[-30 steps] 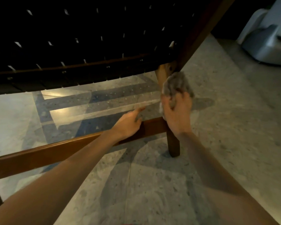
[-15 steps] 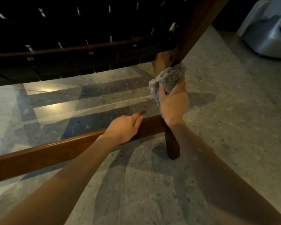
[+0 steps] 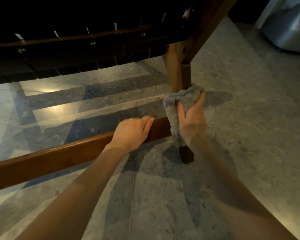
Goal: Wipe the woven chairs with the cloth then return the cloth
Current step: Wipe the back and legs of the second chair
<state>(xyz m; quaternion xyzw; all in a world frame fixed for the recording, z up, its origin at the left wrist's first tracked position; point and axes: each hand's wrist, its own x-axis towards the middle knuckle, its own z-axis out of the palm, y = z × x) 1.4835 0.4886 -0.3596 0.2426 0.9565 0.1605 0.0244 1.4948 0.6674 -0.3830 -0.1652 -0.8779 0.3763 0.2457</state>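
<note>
Fingers (image 3: 146, 120) of the left hand (image 3: 131, 131) curl over the top edge of the low wooden rail (image 3: 59, 157), gripping it near its right end; the rail runs from the left edge of view up to the chair leg (image 3: 178, 73). Above the rail hangs the dark woven seat (image 3: 76, 54) of the chair, its straps fixed to a wooden frame bar with small metal studs. Just right of the left hand, the right hand (image 3: 191, 122) grips the grey fluffy cloth (image 3: 180, 101), thumb and fingers closed round it so that it wraps the chair leg where rail and leg meet; the leg's foot shows below the wrist on the speckled stone floor (image 3: 249, 135). At the far upper right stands a pale grey object (image 3: 287, 32), which I cannot identify
</note>
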